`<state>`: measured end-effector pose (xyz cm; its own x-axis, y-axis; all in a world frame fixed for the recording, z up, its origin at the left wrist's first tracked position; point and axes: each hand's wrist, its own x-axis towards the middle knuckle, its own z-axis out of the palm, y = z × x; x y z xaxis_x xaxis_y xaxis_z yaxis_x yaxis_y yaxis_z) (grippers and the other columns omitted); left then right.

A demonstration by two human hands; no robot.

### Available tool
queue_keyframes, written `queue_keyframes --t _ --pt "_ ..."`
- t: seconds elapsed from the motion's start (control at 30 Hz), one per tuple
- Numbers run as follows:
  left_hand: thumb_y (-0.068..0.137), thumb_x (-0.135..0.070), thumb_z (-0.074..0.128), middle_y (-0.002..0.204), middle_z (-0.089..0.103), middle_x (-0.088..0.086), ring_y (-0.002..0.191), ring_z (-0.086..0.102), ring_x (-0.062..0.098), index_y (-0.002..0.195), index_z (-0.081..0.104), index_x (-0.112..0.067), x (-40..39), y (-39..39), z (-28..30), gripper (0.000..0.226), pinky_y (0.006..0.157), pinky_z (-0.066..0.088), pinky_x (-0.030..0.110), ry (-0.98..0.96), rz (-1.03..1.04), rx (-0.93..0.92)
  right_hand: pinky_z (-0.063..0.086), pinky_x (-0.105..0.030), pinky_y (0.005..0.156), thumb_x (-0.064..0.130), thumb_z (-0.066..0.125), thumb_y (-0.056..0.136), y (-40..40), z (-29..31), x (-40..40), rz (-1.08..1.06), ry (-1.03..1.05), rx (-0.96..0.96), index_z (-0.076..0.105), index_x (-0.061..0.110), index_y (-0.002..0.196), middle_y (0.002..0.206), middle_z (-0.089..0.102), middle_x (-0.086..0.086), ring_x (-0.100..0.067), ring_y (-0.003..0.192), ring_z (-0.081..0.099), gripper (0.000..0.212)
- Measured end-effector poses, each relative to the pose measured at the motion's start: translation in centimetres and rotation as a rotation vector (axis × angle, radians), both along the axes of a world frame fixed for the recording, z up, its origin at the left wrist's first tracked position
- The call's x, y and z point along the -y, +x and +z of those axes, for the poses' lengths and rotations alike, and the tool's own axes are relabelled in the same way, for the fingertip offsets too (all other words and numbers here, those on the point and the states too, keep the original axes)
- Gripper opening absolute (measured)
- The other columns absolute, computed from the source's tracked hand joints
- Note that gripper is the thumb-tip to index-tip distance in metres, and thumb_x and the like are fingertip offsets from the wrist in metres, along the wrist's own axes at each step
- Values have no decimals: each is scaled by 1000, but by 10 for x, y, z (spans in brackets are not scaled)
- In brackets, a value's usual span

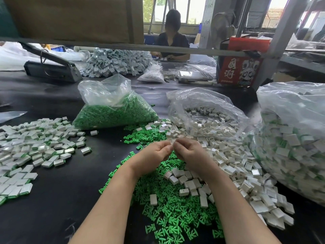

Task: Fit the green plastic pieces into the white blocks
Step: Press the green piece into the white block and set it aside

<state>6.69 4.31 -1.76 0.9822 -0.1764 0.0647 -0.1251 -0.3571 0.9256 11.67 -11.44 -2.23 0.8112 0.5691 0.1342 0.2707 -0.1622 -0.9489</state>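
Note:
My left hand and my right hand meet fingertip to fingertip over the black table, both pinching one small white block between them. Whether a green piece sits in it is hidden by my fingers. Loose green plastic pieces lie heaped under my forearms. Empty white blocks spill to the right from an open clear bag. Fitted white blocks with green edges are spread out on the left.
A clear bag of green pieces stands behind my hands. A large bag of fitted blocks fills the right edge. Farther back are a grey tool, a grey-white pile, a red box and a seated person.

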Motion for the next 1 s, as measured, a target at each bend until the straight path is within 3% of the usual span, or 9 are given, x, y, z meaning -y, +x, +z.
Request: queue_keyframes --t 0.13,0.3,0.4,0.5,0.63,0.77,0.9,1.0 --pt "106 -22 40 64 40 -12 60 35 5 88 58 -24 2 1 -2 25 57 33 18 -18 9 -7 32 -17 51 15 50 100 -1 1 -1 -5 -22 3 59 27 72 51 48 17 0 50 39 33" --pt "105 -21 41 69 47 -7 66 40 12 101 61 -8 7 8 -9 24 64 36 29 -4 103 21 33 -29 53 21 46 101 -5 0 -7 -172 -145 203 50 25 69 58 47 11 -5 51 38 33" --pt "105 -19 41 62 57 -22 60 48 -2 88 59 -20 9 10 -9 24 61 39 14 -7 153 59 34 -29 53 19 40 101 -9 -1 -13 -201 -262 378 47 24 75 63 51 5 -7 53 43 27" --pt "104 -21 42 72 61 -16 66 54 -2 85 59 -25 8 12 -12 25 64 43 17 19 230 81 35 -34 54 18 39 93 -11 -4 -18 -195 -400 533 47 18 91 68 51 2 -16 60 48 8" --pt "105 -22 42 69 57 -13 58 49 -6 81 56 -23 8 11 -12 27 56 39 13 50 261 105 38 -29 53 15 43 88 -11 -7 -21 -228 -473 587 49 16 101 71 52 4 -16 65 52 15" --pt "105 -16 42 58 57 -20 53 49 -9 79 53 -21 9 8 -7 28 51 38 8 -51 259 145 54 -37 59 9 43 90 -11 -1 -21 -221 -352 447 57 15 113 78 65 -2 -17 65 60 28" --pt "104 -11 43 65 64 -20 64 60 -9 86 58 -13 13 6 2 23 59 45 7 -199 223 180 48 -30 62 0 40 93 -7 5 -19 -221 -47 180 67 9 97 80 69 -8 -13 67 60 29" --pt "101 -24 49 78 69 -21 77 62 -8 91 64 -22 16 5 6 19 72 46 9 -223 234 214 44 -23 56 5 36 100 -7 8 -17 -244 170 -25 65 7 94 72 67 -11 -9 59 60 30"
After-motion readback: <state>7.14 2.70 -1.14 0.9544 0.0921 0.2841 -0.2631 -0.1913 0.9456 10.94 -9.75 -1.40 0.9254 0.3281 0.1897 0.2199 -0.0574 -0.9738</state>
